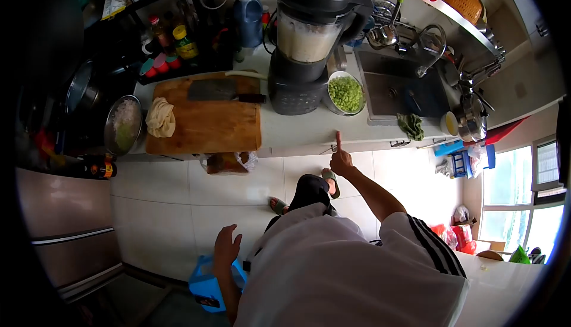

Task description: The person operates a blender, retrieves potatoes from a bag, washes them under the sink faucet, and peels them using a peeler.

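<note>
My right hand reaches toward the front edge of the counter, index finger stretched out and the other fingers curled, holding nothing. Just beyond its fingertip is a bowl of chopped green vegetable. A black blender with a pale, creamy mix in its jug stands left of that bowl. My left hand hangs low at my side, empty, with thumb and fingers apart. It is near a blue plastic jug on the floor. A cleaver and a bunched pale cloth lie on the wooden cutting board.
On the right is the sink with a tap and a green rag on its front edge. A metal bowl with chopped food sits left of the board. Bottles stand behind. A bag hangs below the board.
</note>
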Available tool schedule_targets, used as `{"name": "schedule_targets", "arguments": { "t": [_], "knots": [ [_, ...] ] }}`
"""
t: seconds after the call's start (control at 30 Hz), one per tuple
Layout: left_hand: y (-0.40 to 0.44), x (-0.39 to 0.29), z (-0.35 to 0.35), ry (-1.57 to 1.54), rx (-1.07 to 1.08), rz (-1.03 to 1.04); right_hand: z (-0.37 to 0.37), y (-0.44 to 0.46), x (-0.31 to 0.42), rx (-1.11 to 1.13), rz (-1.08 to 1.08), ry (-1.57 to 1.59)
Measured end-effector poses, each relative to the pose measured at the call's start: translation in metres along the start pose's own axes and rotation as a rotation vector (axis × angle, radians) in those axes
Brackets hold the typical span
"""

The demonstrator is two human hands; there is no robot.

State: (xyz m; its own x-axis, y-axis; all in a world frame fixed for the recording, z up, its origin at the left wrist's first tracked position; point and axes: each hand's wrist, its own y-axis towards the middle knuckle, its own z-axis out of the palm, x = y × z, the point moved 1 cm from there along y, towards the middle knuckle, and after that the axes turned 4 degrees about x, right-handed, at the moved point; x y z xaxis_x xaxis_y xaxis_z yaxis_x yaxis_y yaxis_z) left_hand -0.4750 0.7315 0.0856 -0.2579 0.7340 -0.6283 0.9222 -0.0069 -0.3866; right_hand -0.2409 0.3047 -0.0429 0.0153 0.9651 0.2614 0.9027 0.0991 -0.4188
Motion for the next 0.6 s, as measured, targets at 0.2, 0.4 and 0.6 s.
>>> {"name": "schedule_targets", "arguments": {
  "t": [0.2, 0.4, 0.6],
  "knots": [
    [-0.004, 0.015, -0.002, -0.008, 0.019, -0.041, -0.006, 0.003, 0.013, 0.106, -0.051, -0.227],
    [0.007, 0.021, -0.011, -0.04, 0.037, -0.045, 0.009, 0.014, -0.001, 0.215, -0.061, -0.342],
    [0.032, 0.041, -0.038, -0.024, 0.007, -0.013, 0.028, 0.018, 0.003, 0.221, 0.022, -0.37]
  ]
}}
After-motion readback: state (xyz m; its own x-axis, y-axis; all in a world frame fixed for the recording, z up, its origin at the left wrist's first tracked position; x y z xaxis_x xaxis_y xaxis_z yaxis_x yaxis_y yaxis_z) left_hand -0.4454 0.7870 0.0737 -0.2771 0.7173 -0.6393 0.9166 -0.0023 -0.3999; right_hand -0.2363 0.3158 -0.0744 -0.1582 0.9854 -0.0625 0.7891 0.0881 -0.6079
